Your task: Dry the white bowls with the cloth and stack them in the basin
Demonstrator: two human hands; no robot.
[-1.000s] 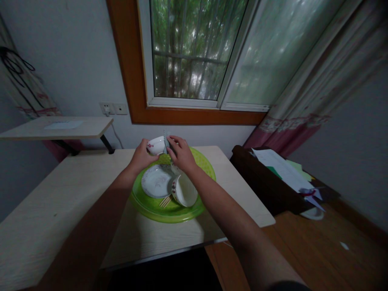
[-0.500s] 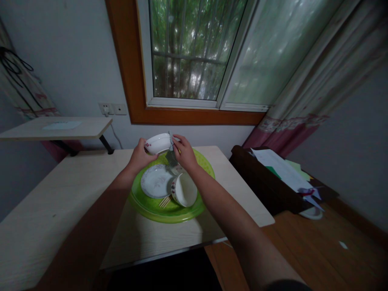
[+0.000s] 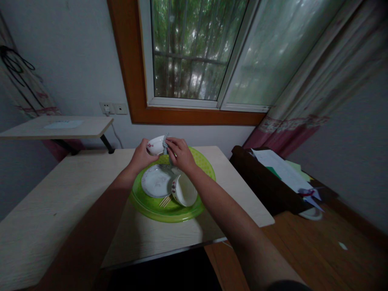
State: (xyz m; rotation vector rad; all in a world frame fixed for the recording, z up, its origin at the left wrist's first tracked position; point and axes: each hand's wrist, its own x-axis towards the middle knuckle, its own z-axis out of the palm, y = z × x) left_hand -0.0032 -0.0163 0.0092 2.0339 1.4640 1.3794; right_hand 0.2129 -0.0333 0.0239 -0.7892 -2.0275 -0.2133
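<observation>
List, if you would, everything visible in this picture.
window: one, brown frame, back wall
table: one, light wood, below the window
tray: one, green, on the table
plate: one, white, on the tray
second bowl: one, white, tipped over on the tray
chopsticks: count unclear, pale, on the tray
small bowl: one, white, red marks, above the tray
cloth: one, grey-blue, against the small bowl
shelf: one, light wood, far left
curtain: one, pale and pink, right
papers: several, white, far right
left hand: holds the small bowl
right hand: holds the cloth
</observation>
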